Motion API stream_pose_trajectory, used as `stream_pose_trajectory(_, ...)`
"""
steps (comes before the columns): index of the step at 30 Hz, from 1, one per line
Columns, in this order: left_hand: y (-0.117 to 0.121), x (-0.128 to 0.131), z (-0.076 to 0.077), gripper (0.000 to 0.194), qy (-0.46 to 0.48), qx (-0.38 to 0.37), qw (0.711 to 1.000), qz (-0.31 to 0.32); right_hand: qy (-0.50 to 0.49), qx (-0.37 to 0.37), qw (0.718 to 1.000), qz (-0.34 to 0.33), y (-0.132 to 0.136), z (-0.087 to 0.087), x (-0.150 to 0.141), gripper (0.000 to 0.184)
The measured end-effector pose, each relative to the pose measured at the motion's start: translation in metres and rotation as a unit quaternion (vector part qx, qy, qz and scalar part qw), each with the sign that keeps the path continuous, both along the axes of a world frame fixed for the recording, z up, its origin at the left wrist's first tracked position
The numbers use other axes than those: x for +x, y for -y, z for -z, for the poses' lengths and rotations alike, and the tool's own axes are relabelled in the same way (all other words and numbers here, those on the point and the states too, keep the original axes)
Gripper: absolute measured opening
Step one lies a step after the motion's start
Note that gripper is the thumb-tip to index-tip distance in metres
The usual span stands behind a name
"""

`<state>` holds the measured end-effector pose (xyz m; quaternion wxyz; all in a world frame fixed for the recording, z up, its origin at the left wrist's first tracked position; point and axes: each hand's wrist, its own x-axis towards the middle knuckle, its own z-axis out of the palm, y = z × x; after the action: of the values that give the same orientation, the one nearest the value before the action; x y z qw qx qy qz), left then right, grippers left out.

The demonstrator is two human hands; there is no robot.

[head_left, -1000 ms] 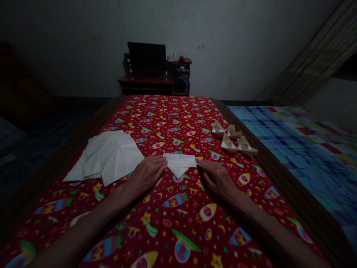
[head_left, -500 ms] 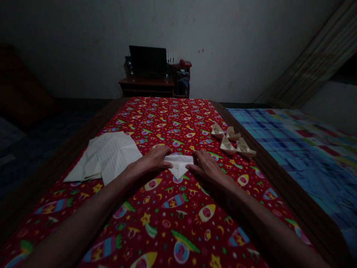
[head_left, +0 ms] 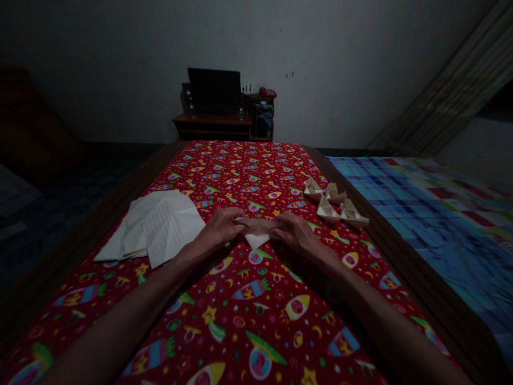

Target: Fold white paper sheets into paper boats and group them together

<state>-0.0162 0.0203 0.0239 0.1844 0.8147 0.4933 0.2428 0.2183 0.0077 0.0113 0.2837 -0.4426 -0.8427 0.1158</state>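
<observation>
A small folded sheet of white paper [head_left: 257, 241] lies in front of me, with a triangular point toward me and a shaded band along its upper part. My left hand [head_left: 225, 223] pinches its left end between thumb and fingers. At the opposite end, my right hand [head_left: 294, 229] grips the paper the same way, fingers curled. Both hands hide the paper's ends. Folded paper boats [head_left: 328, 212], several of them, stand together beyond my right hand. Left of my left hand lies a loose pile of white paper sheets [head_left: 170, 227], the top one creased and printed.
A red cloth [head_left: 248, 326] with rockets and stars covers the long surface under my hands. Brown edges [head_left: 425, 283] run along its sides. To the right is a blue checked cloth [head_left: 385, 203]. A dark screen [head_left: 214, 90] stands on a wooden desk [head_left: 212, 122] by the wall.
The paper's upper part has tilted up and now looks darker, with less of the white point showing. Both hands have curled closer around its ends.
</observation>
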Motion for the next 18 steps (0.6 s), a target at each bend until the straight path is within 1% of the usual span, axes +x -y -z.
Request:
stream_pose_trajectory(2,0.010,0.002,-0.008,0.006,0.026,0.058,0.998,-0.009,-0.010,0.095,0.995,-0.009,0.002,-0.007,0.000,0.010)
stream_pose_trajectory(3,0.015,0.002,-0.010,0.006,0.038,0.117,0.992,-0.002,0.000,0.142,0.990,-0.009,0.005,-0.010,0.000,0.012)
stream_pose_trajectory(4,0.020,0.002,-0.012,0.008,0.030,0.163,0.986,0.011,0.024,0.184,0.983,-0.010,0.007,-0.011,0.000,0.015)
stream_pose_trajectory(6,0.029,0.002,-0.010,0.013,-0.021,0.218,0.975,0.045,0.093,0.244,0.965,-0.020,0.014,-0.009,0.001,0.018)
stream_pose_trajectory(7,0.033,0.001,-0.007,0.014,-0.063,0.221,0.971,0.061,0.127,0.257,0.958,-0.032,0.018,-0.006,0.001,0.017)
stream_pose_trajectory(9,0.040,0.001,0.002,0.014,-0.140,0.207,0.965,0.082,0.170,0.256,0.950,-0.056,0.024,0.004,0.002,0.016)
stream_pose_trajectory(11,0.046,0.000,0.011,0.012,-0.183,0.189,0.960,0.093,0.189,0.237,0.950,-0.071,0.028,0.015,0.003,0.016)
stream_pose_trajectory(14,0.054,-0.001,0.020,0.010,-0.188,0.169,0.962,0.103,0.192,0.217,0.954,-0.076,0.032,0.024,0.006,0.014)
stream_pose_trajectory(18,0.061,-0.005,0.026,0.012,-0.159,0.148,0.970,0.108,0.166,0.197,0.961,-0.099,0.033,0.024,0.010,0.015)
